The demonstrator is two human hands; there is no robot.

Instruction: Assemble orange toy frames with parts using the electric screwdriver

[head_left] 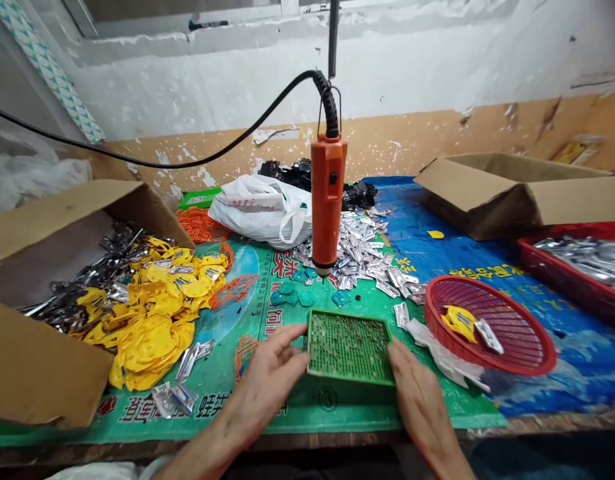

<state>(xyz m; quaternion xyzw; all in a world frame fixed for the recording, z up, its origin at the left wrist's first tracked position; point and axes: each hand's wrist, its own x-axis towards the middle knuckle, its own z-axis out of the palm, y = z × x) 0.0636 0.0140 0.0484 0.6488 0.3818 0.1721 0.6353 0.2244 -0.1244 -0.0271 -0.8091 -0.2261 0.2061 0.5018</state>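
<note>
Between my two hands is a shallow green tray [350,380] with a ridged bottom and many small screws strewn over it. My left hand [274,367] grips its left edge, thumb toward the near corner. On the opposite side, my right hand [412,383] is closed against the right edge, its fingers partly hidden. Just beyond the tray hangs an orange electric screwdriver [328,200], bit pointing down, touched by neither hand. Teal plastic pieces [292,295] lie behind the tray, with a heap of small silver packets [362,250] farther back.
At left, an open cardboard box [47,373] spills yellow plastic pieces [152,333] and dark metal parts. A red basket [527,333] stands right, beside a red crate [577,267] of metal parts. Behind are a white plastic bag [262,207] and another box [467,187]. A black cable [212,157] crosses above.
</note>
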